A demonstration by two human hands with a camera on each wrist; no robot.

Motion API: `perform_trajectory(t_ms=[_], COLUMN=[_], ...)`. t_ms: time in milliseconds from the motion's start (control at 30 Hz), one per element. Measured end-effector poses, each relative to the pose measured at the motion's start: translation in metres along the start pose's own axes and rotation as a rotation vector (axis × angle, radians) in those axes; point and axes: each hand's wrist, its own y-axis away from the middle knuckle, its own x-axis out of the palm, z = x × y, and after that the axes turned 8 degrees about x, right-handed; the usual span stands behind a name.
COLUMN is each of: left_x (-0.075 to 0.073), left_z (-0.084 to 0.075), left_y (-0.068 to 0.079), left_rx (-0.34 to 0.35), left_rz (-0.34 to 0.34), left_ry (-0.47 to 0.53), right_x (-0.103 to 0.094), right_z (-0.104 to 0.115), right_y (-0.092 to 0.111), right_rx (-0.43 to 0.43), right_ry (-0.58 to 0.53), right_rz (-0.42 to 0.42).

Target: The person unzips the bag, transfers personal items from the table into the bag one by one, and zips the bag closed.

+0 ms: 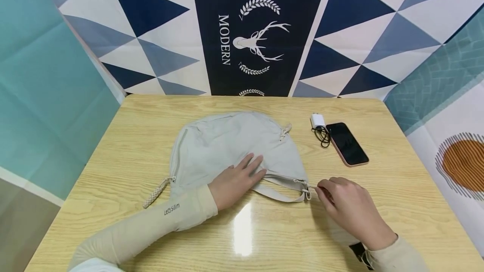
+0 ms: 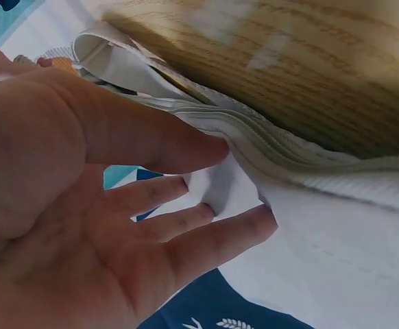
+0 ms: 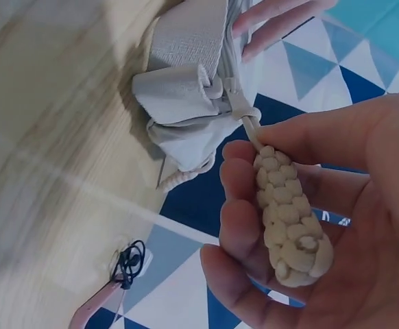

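A pale grey fabric bag [image 1: 234, 146] lies flat on the wooden table. My left hand [image 1: 238, 179] rests on its front part with fingers spread. In the left wrist view, the thumb and fingertips of that left hand [image 2: 138, 199] touch the fabric beside the zipper [image 2: 268, 151]. My right hand [image 1: 345, 205] is off the bag's right corner, pinching the cord of a braided zipper pull [image 3: 288, 212]. The pull lies along the curled fingers, its cord stretched to the zipper end. A grey strap [image 1: 280, 195] loops along the bag's front edge.
Right of the bag lie a phone [image 1: 347, 144], a white charger plug [image 1: 317, 120] and a coiled black cable [image 1: 322, 136]. Another braided pull [image 1: 155, 194] hangs off the bag's left side. A patterned cloth [image 1: 159, 32] rises behind the table [image 1: 124, 137].
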Motion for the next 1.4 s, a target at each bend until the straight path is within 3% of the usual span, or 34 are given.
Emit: perform_trajectory(t_ms=[333,600,767,900,1000,1167,1400], left_x=[0.005,0.01,0.008,0.003,-0.006,-0.022,-0.034], left_z=[0.004,0.009,0.018,0.025,0.03,0.035,0.044], left_y=[0.002,0.016,0.017,0.019,0.019,0.006,-0.024], left_rx=[0.02,0.043,0.087,0.103,0.098,0.097,0.065], left_rz=[-0.045,-0.052,-0.112,-0.184,-0.246,-0.315,-0.276], left_ry=[-0.086,0.034,0.132,0.217,0.247,0.191,0.203], right_x=[0.012,0.014,0.007,0.003,0.001,0.002,0.022], right_z=[0.002,0.004,-0.004,-0.005,-0.004,-0.006,-0.013], right_y=[0.001,-0.004,-0.013,-0.018,-0.025,-0.049,-0.085], right_rx=[0.005,-0.009,0.004,-0.053,-0.085,-0.08,-0.036], right_ry=[-0.058,-0.221,-0.298,-0.402,-0.428,-0.376,-0.325], right_rz=[0.068,0.27,0.298,0.316,0.288,0.173,0.156])
